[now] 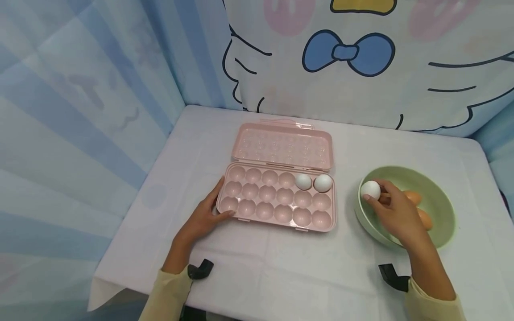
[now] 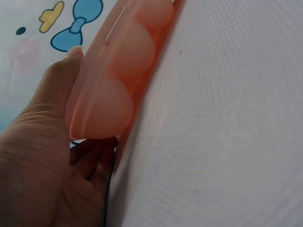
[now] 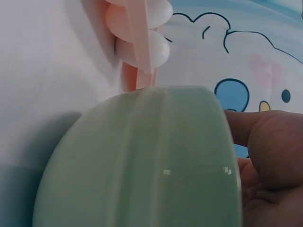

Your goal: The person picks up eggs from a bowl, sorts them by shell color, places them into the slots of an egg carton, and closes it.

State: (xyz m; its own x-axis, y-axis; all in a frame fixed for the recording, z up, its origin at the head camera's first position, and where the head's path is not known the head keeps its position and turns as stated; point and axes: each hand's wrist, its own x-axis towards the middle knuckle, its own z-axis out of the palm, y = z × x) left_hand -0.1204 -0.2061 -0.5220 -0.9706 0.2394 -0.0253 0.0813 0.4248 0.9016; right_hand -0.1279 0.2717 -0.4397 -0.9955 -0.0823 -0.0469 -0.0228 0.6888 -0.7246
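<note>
A pink plastic egg box (image 1: 277, 195) lies with its lid (image 1: 283, 145) folded back. Two white eggs, one (image 1: 303, 182) beside the other (image 1: 323, 183), sit in the back row at its right end. My left hand (image 1: 205, 218) grips the box's left front corner, thumb at the front edge and fingers along the left side. Over the left rim of a green bowl (image 1: 443, 214), my right hand (image 1: 399, 216) pinches a white egg (image 1: 370, 190) between thumb and fingers. Two brown eggs (image 1: 424, 219) show inside the bowl, partly hidden by that hand. In the right wrist view the bowl (image 3: 142, 165) hides the held egg.
A white cloth (image 1: 289, 272) covers the table, and the box and bowl stand apart on it. Curtains with a cartoon print (image 1: 349, 89) hang behind the table and along its left side (image 1: 80, 156).
</note>
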